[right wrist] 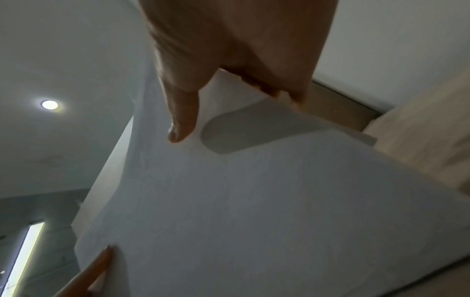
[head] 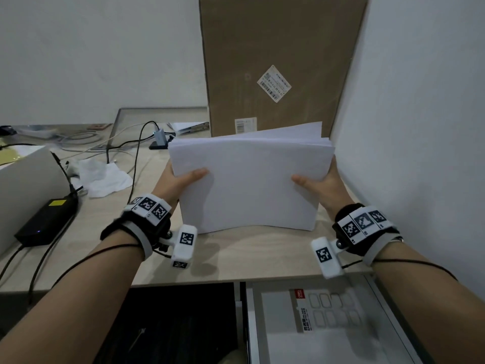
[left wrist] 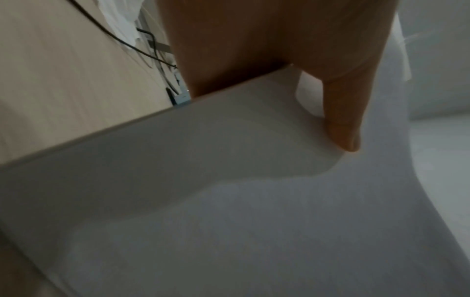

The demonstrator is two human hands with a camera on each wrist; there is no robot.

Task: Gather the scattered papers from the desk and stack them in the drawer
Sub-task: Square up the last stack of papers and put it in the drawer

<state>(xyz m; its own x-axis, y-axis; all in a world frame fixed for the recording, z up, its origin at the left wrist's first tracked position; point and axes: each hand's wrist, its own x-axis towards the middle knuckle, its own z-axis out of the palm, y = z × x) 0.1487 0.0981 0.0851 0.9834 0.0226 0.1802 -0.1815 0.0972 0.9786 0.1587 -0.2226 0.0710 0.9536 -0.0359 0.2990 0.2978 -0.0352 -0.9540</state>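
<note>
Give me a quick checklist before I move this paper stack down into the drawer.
1. Left hand grips the paper stack: ok.
2. Right hand grips the opposite edge: ok.
3. Sheets squared up: not ok, top sheets fan out at the far edge.
4. Drawer open below the desk: ok.
5. Drawer holds a labelled sheet; room for the stack: cannot tell.

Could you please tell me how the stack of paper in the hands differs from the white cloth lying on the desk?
The stack of paper is flat-faced and squared up, standing on its lower edge; the white cloth lies crumpled. The paper is gripped at its sides by the left hand and right hand; nothing touches the cloth. The paper looks larger. Both are white and on the desk.
</note>
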